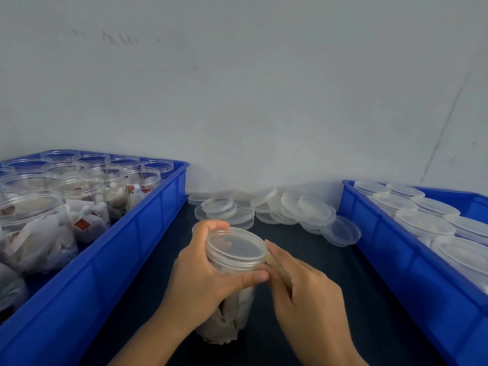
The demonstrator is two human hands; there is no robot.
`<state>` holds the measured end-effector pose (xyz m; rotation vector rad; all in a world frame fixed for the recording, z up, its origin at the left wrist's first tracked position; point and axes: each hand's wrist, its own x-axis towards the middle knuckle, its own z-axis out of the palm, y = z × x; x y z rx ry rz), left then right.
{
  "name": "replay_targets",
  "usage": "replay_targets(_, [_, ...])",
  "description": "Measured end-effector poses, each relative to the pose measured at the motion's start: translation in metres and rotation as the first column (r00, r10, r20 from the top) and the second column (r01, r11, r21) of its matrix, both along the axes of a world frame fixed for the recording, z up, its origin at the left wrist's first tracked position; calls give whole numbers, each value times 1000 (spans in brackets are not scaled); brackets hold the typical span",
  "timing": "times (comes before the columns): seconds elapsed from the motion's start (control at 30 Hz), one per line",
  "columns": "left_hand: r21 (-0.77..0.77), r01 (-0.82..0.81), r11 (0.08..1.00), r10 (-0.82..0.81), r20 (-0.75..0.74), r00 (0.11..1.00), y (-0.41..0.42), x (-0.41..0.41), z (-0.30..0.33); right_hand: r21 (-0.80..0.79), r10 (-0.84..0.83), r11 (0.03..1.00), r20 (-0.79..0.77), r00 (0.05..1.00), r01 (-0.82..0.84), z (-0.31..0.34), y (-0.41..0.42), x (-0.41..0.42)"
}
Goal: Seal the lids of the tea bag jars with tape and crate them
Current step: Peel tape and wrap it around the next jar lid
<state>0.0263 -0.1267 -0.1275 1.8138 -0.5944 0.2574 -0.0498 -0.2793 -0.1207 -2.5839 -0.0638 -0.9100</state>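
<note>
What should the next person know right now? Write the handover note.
Left hand grips the lidded jar upright on the dark table. Right hand pinches a tape strip against the lid's rim.
Left crate: open jars of tea bags. Right crate: lidded jars. Loose lids by the wall.
Done: lid on. Left: finish taping, crate it on the right, repeat.

Two blue crates (158, 207) (369, 233), clear lids (290, 207), dark tabletop (330, 286), red-tagged white tea bags (87, 223).

Open dark tabletop (330, 299), blue crates (111, 249) flanking, loose lids (290, 210) behind
</note>
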Motion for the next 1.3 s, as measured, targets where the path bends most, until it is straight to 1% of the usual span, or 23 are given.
replay_targets(0.13, [-25, -36, 999, 36, 14, 999, -2, 3, 0, 53, 60, 997, -86, 994, -55, 8, -3, -4])
replay_targets(0.23, [-9, -53, 999, 53, 38, 998, -2, 2, 1, 114, 6, 993, -192, 981, 16, 11, -8, -6])
replay_targets(0.3, [40, -84, 996, 80, 85, 993, -3, 0, 2, 79, -48, 994, -285, 957, 74, 13, -12, -4])
replay_targets(0.33, [69, -105, 992, 97, 111, 989, -3, -1, 3, 57, -54, 995, -332, 942, 77, 15, -12, -4])
replay_targets(0.4, [103, -140, 985, 124, 149, 981, -4, -2, 6, 30, -30, 998, -405, 914, 46, 17, -12, -4])
replay_targets(0.43, [108, -152, 982, 134, 159, 978, -3, -2, 7, 35, -10, 999, -417, 909, 27, 17, -12, -5])
replay_targets(0.53, [137, -172, 976, 144, 198, 970, -1, -5, 9, 16, -9, 1000, -392, 920, 16, 16, -13, -3])
replay_targets(0.7, [205, -226, 952, 152, 323, 934, -8, -14, 9, 2, -112, 993, -340, 934, 120, 10, -7, -1])
replay_targets(0.8, [231, -297, 926, 172, 443, 880, -10, -17, 9, 11, -165, 984, -345, 924, 180, 6, -3, 1])
replay_targets(0.87, [226, -332, 916, 187, 491, 851, -10, -17, 11, 43, -182, 976, -363, 914, 212, 5, 0, 3])
replay_targets(0.97, [220, -362, 906, 209, 512, 833, -12, -18, 13, 56, -214, 967, -344, 914, 248, 2, 3, 6])
replay_targets(1.07, [234, -369, 899, 211, 506, 836, -14, -19, 13, 70, -223, 964, -318, 921, 257, 0, 3, 7])
replay_targets(1.3, [298, -375, 878, 188, 507, 841, -16, -18, 13, 144, -204, 950, -390, 898, 278, -4, -2, 16])
